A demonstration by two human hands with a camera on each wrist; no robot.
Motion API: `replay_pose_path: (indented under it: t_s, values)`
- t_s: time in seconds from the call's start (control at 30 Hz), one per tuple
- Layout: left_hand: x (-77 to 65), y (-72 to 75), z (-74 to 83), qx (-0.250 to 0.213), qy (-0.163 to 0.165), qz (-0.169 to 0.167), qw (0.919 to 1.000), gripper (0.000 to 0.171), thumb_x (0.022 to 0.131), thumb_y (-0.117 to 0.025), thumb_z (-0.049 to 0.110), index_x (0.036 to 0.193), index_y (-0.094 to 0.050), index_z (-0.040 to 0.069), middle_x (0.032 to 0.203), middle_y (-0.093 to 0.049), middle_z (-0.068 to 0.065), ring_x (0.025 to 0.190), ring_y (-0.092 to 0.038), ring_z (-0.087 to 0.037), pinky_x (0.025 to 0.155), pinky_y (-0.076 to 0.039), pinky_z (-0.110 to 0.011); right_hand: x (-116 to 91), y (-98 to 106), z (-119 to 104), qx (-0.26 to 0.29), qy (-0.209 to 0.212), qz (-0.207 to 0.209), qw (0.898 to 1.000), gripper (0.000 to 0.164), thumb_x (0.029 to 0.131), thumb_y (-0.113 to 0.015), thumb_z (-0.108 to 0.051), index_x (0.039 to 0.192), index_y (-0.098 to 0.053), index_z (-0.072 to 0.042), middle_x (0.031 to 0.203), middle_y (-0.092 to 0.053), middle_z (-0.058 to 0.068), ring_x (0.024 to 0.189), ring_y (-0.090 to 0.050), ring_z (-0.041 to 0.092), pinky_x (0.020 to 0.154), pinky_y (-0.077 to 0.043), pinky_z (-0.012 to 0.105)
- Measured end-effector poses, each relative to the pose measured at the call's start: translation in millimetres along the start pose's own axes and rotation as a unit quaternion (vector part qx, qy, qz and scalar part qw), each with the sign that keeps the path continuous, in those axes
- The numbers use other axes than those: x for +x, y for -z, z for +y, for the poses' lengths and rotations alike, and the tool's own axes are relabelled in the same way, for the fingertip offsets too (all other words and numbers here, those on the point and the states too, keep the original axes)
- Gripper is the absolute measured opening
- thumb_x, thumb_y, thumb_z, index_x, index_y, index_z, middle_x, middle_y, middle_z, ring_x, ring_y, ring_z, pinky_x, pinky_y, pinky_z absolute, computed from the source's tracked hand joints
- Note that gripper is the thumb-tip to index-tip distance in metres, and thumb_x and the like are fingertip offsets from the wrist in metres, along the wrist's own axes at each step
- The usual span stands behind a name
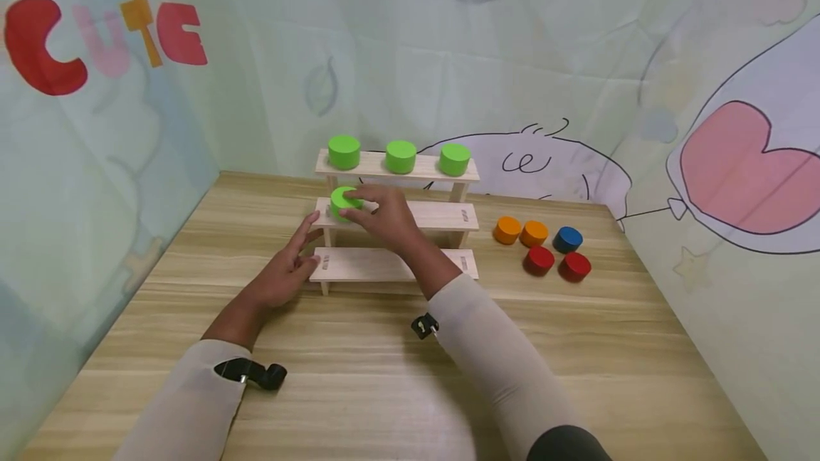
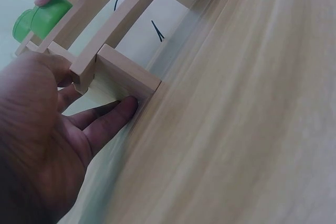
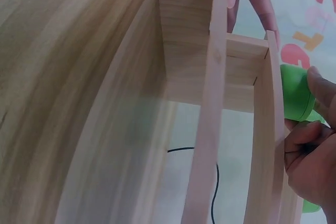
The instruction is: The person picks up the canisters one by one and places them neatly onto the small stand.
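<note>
A three-tier wooden stand (image 1: pixel 368 265) rises in steps on the table. My right hand (image 1: pixel 389 218) pinches a green round block (image 1: pixel 338 203) at the left end of the middle tier. The right wrist view shows that green block (image 3: pixel 294 92) between thumb and fingers, right at the plank. My left hand (image 1: pixel 282 277) touches the stand's left side, fingers fairly straight; in the left wrist view its fingertips (image 2: pixel 127 107) rest against the side panel near the table. Along the top tier stand three green blocks: left (image 1: pixel 344 153), middle (image 1: pixel 400 157), right (image 1: pixel 455 160).
Right of the stand, on the wood-grain table (image 1: pixel 359 375), lie two orange blocks (image 1: pixel 507 230), a blue block (image 1: pixel 568 239) and two red blocks (image 1: pixel 539 260). A printed cloth backdrop (image 1: pixel 269 91) closes off the back and both sides.
</note>
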State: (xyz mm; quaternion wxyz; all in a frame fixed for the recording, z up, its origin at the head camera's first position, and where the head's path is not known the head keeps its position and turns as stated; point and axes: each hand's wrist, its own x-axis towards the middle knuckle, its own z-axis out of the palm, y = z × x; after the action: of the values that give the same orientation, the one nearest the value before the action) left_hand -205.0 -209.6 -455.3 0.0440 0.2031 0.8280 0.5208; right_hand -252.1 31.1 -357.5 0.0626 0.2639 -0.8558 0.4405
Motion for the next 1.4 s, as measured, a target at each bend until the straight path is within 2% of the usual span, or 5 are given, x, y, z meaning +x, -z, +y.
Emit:
replay_pose_path:
  t_s: [0.27, 0.6, 0.97, 1.3, 1.4]
  values:
    - [1.3, -1.1, -2.5, -0.001, 0.002, -0.002, 1.0000, 0.083, 0.116, -0.043, 0.013, 0.175, 0.006, 0.046, 0.181, -0.022, -0.025, 0.160, -0.036, -0.056, 0.116, -0.045, -0.067, -0.2, -2.3, 3.5, -0.006, -0.009, -0.001, 1.000, 0.039, 0.098, -0.084, -0.024, 0.135, -0.079, -0.012, 0.151, -0.070, 0.010, 0.146, -0.064, 0.027, 0.101, -0.064, 0.038]
    - [-1.4, 0.8, 1.5, 0.001, 0.007, 0.000, 1.0000, 0.084, 0.116, -0.044, 0.013, 0.175, 0.006, 0.044, 0.180, -0.023, -0.027, 0.149, -0.051, -0.054, 0.108, -0.050, -0.057, 1.0, -2.4, 1.4, -0.016, -0.010, -0.011, 1.000, 0.043, 0.098, -0.084, -0.026, 0.138, -0.077, -0.014, 0.155, -0.067, 0.011, 0.148, -0.062, 0.027, 0.103, -0.063, 0.038]
    - [-0.2, -0.6, 0.3, -0.001, 0.007, 0.000, 1.0000, 0.083, 0.116, -0.043, 0.013, 0.176, 0.006, 0.042, 0.180, -0.023, -0.026, 0.157, -0.040, -0.057, 0.115, -0.047, -0.066, -0.9, 1.5, 2.4, 0.000, -0.021, -0.017, 1.000, 0.056, 0.093, -0.088, -0.020, 0.146, -0.071, -0.012, 0.153, -0.069, 0.006, 0.149, -0.061, 0.023, 0.115, -0.056, 0.039]
    - [-1.7, 0.8, 0.3, 0.011, 0.005, 0.006, 0.9999, 0.084, 0.115, -0.045, 0.013, 0.176, 0.004, 0.044, 0.179, -0.026, -0.027, 0.136, -0.060, -0.048, 0.101, -0.053, -0.047, -7.7, 11.5, 5.0, 0.024, -0.026, -0.006, 0.999, 0.059, 0.090, -0.090, -0.015, 0.145, -0.071, -0.008, 0.153, -0.068, 0.011, 0.149, -0.060, 0.027, 0.102, -0.063, 0.038]
    - [-1.2, 0.4, -1.3, 0.011, 0.004, 0.006, 0.9999, 0.084, 0.115, -0.045, 0.013, 0.176, 0.004, 0.044, 0.179, -0.025, -0.028, 0.141, -0.058, -0.050, 0.105, -0.052, -0.052, -13.0, 17.3, 6.5, 0.021, -0.038, 0.001, 0.999, 0.057, 0.090, -0.091, -0.016, 0.144, -0.073, -0.009, 0.151, -0.070, 0.010, 0.141, -0.067, 0.025, 0.093, -0.065, 0.034]
